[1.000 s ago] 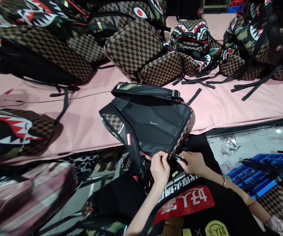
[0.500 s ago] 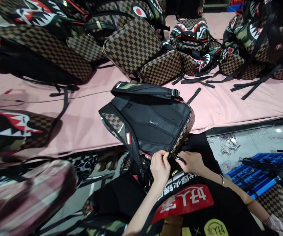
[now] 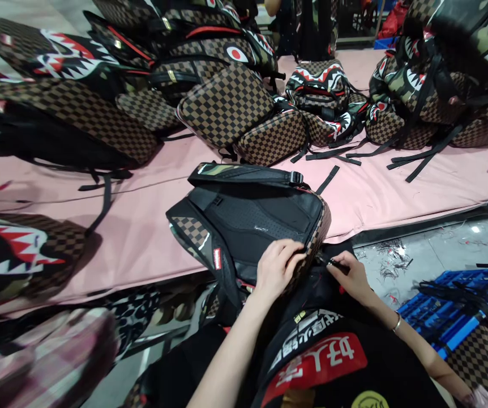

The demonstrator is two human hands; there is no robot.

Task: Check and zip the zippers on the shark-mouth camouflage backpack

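A backpack lies back-panel up at the near edge of the pink-covered table, its black padded back and shoulder straps on top and brown check on its sides. My left hand is closed on its near right edge, fingers bent over the rim. My right hand, just right of that edge, grips small black thread snips. Their thin tip points left at the backpack's side. What lies under my left fingers is hidden.
Check-and-shark-print backpacks are piled along the back of the pink table. More stand at the right, and one shark-print bag lies at left. A blue plastic rack stands low at right, near thread scraps on the floor.
My hands were together at the backpack's near corner. Now they are apart: the left has moved up onto the edge, the right has moved rightward with the snips. The view has tilted up slightly.
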